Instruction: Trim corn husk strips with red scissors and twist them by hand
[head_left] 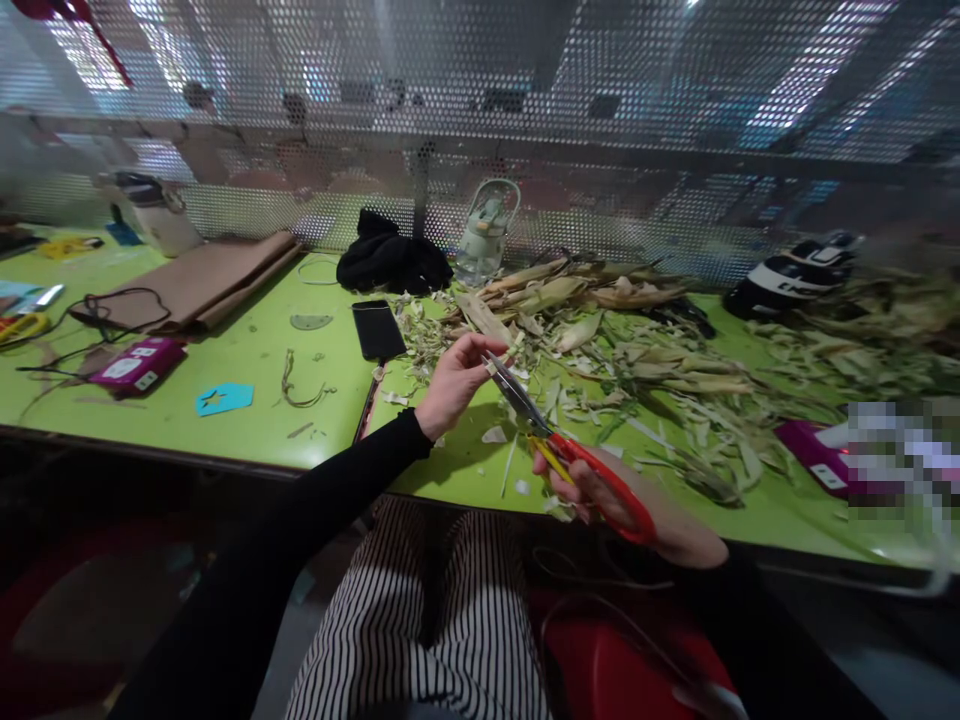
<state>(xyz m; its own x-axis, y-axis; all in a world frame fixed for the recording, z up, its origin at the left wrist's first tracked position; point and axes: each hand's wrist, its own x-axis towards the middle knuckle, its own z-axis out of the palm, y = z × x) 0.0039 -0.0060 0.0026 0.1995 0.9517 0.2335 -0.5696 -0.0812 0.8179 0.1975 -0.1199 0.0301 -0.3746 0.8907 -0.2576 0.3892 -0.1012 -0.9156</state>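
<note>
A person's left hand (448,392) pinches a husk scrap (491,368) at the blade tips of red-handled scissors (525,405), gripped in the right hand's (581,487) curled fingers. Beyond the fingers, dried corn husks (559,293) litter a lime-green table (330,440); a phone (379,330) lies left, a perforated metal screen (465,60) behind.
</note>
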